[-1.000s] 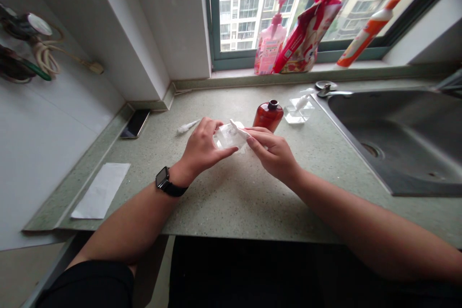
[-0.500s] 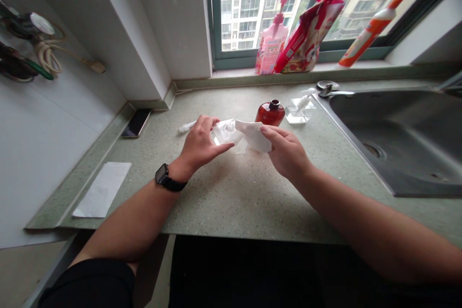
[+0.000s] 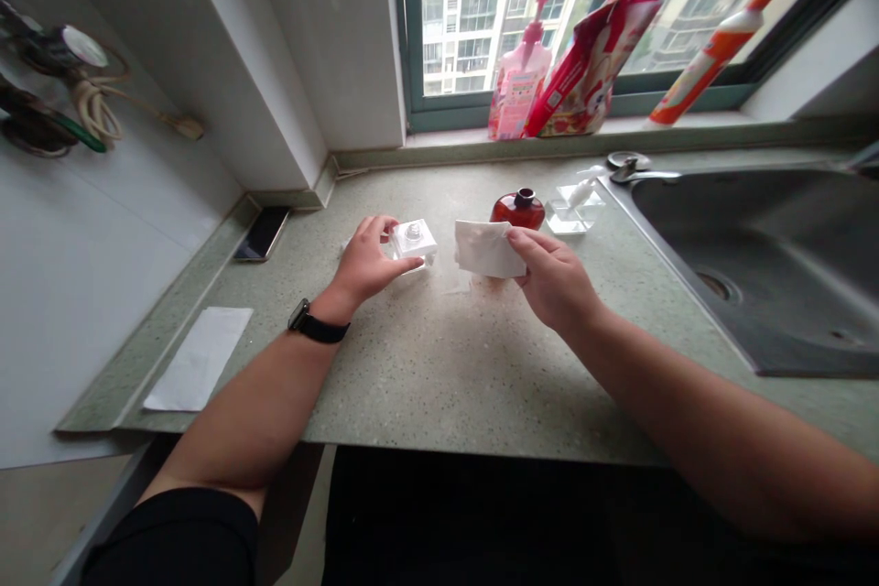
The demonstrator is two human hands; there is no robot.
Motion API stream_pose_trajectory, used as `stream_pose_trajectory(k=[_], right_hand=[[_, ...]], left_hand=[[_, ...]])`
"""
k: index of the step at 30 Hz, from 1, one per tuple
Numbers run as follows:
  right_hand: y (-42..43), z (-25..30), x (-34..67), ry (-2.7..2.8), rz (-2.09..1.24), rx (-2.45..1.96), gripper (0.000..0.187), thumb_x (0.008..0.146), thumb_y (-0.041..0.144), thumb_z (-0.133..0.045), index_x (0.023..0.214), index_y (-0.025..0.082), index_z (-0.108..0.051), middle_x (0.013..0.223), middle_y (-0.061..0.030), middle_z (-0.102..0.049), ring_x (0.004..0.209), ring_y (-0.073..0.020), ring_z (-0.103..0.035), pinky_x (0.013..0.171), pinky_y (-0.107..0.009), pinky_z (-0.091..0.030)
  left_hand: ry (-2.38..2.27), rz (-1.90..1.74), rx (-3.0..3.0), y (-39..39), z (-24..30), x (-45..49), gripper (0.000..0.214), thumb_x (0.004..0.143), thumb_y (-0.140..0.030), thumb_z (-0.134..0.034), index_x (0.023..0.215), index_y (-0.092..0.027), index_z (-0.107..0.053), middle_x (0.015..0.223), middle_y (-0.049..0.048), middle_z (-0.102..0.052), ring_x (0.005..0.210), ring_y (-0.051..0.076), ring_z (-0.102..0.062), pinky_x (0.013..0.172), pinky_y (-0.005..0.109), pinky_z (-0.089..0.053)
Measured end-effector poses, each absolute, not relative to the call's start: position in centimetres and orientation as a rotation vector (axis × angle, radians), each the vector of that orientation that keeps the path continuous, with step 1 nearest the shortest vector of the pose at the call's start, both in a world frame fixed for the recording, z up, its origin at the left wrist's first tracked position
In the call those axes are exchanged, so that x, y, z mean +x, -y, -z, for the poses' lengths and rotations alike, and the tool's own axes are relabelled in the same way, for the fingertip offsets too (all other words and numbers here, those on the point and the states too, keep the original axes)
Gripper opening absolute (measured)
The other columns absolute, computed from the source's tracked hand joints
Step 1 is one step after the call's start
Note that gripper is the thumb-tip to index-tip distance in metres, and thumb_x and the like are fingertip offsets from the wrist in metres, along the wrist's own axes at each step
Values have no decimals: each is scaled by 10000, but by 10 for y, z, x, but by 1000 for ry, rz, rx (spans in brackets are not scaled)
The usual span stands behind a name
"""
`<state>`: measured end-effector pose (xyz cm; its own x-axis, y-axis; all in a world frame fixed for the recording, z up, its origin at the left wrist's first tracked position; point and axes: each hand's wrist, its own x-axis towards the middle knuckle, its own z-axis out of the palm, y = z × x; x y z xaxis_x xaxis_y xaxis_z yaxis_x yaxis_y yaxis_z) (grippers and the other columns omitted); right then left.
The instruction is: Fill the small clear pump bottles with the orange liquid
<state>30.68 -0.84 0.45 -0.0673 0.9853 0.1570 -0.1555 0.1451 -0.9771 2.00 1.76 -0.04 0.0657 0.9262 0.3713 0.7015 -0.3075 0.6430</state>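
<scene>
Left hand point(image 3: 363, 261) pinches clear square plastic piece point(image 3: 414, 240) in its fingertips; right hand point(image 3: 553, 279) grips white tissue point(image 3: 485, 249) between fingers and thumb, above speckled green countertop point(image 3: 439, 366).

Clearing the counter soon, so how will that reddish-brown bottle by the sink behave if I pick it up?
The glossy reddish-brown bottle probably feels slick, so grip it firmly. It looks rigid rather than squeezable, though I can't tell glass from plastic. Its narrow neck and rounded shoulders suggest it could tip if pushed near the top.
</scene>
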Motion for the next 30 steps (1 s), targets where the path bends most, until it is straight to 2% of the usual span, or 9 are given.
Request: stream_pose_trajectory(k=[3,7,12,18,21,25,30], right_hand=[[13,-6,309,1536,-951,-977,339,1026,557,-683,1052,277,-873,972,-38,-844,887,-225,-774,821,-397,-635],[18,-3,310,1997,-403,-883,306,1083,373,-600,1231,285,-853,1279,-59,-849,1154,-266,-807,1029,-481,-638],[18,5,311,2386,-75,-952,376,1103,304,-519,1337,240,-807,1362,-101,-818,1099,-307,-828,907,-496,-673],[21,14,303,2599,-155,-1298,396,1068,180,-486,1306,214,-801,1323,-160,-820,1037,-354,-830,878,-537,-674],[24,23,295,2557,-190,-1361,421,1085,187,-447,1350,165,-774,1386,-211,-784,1202,-389,-793,1006,-565,-655],[23,33,284,2504,-256,-1348,453,1115,237,-417,1417,129,-736,1516,-221,-709,1448,-385,-663,1235,-567,-528],[10,35,269,2454,-321,-1312,432,1117,234,-423,1350,119,-768,1533,-222,-695,1493,-370,-627,1283,-553,-483]], left_hand=[[-1645,-1103,1998,-23,5,18,613,671,-350,-1027,1137,-215,-653,1211,76,-672,1073,252,-699,1018,467,-612],[-1659,-1147,1952,-28,9,14,625,649,-344,-1035,1131,-214,-660,1194,76,-673,1070,258,-696,1015,483,-614],[-1630,-1228,1928,-29,10,13,647,643,-356,-1046,1143,-210,-663,1200,75,-673,1067,248,-699,1014,471,-615],[-1621,-1243,1926,-29,9,14,658,631,-356,-1058,1138,-209,-665,1187,76,-671,1052,242,-696,994,458,-619],[-1615,-1265,1933,-29,9,13,652,625,-357,-1060,1125,-213,-666,1165,69,-671,1058,242,-689,992,452,-621],[-1620,-1288,1935,-30,8,11,648,631,-375,-1057,1123,-221,-665,1176,70,-674,1060,244,-691,983,447,-625],[-1660,-1287,1922,-31,6,10,649,641,-385,-1054,1128,-213,-660,1208,84,-678,1048,245,-702,982,448,-622]])
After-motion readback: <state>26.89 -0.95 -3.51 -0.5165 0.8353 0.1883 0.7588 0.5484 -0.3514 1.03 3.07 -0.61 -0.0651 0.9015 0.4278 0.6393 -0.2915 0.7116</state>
